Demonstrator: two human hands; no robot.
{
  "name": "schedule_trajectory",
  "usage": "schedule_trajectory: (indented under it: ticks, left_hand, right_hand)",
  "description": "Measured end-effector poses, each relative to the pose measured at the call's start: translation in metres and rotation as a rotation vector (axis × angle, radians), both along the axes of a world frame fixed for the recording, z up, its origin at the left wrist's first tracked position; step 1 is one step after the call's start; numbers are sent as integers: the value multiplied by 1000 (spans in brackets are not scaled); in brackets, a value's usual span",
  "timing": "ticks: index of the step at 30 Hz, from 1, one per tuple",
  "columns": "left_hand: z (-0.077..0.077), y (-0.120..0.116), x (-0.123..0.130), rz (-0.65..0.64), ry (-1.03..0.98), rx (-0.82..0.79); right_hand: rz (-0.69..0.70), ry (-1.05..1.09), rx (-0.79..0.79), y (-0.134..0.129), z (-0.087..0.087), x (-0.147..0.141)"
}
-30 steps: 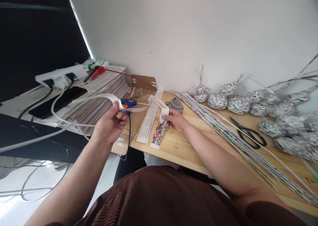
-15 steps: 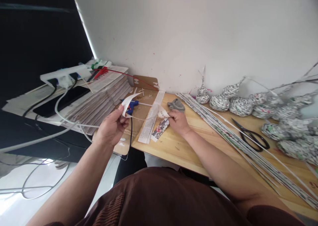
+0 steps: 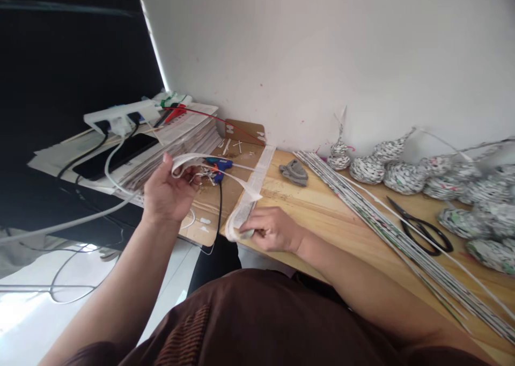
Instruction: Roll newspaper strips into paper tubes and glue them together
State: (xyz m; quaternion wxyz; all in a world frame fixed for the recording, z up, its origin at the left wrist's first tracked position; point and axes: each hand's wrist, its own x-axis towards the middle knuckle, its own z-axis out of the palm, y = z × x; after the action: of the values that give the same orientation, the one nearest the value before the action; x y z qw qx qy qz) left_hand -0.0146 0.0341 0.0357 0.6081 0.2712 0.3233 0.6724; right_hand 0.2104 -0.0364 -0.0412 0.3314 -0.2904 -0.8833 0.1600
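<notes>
My left hand (image 3: 171,189) is raised over the cardboard at the left, its thumb pressing a curled white paper strip (image 3: 187,159) whose pointed end trails to the right. At the wooden table's near edge, my right hand (image 3: 273,229) pinches the near end of printed paper strips (image 3: 245,205), which bends up under its fingers. That hand is slightly blurred. Between and beyond the hands a blue glue gun (image 3: 223,167) lies on the cardboard (image 3: 225,197), its black cord running toward me. A grey crumpled cloth (image 3: 294,171) rests beyond my right hand.
Rolled paper sticks (image 3: 362,216) cross the wooden table (image 3: 314,221) diagonally. Black scissors (image 3: 422,229) lie to their right, near woven paper gourd shapes (image 3: 402,176). At the left are a newspaper stack (image 3: 201,132), a phone (image 3: 116,155), a power strip (image 3: 120,115) and loose cables.
My left hand has moved left with the curled strip. My right hand has come down and nearer, and now holds the end of the printed strips. The small coloured piece is no longer seen.
</notes>
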Motion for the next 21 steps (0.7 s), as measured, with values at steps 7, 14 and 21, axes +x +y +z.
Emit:
schedule_trajectory:
  ticks: [7,14,21]
  left_hand:
    - [15,-5,-9,-11,-104,82]
    - [11,-10,-1,-84,-28,106]
    - [10,-14,10,-244,77,107]
  right_hand:
    - [191,-296,-522,-18,11,-16]
    - [343,-246,-1143,-18,15,-8]
    - [366,-308,-921,-20,17,-13]
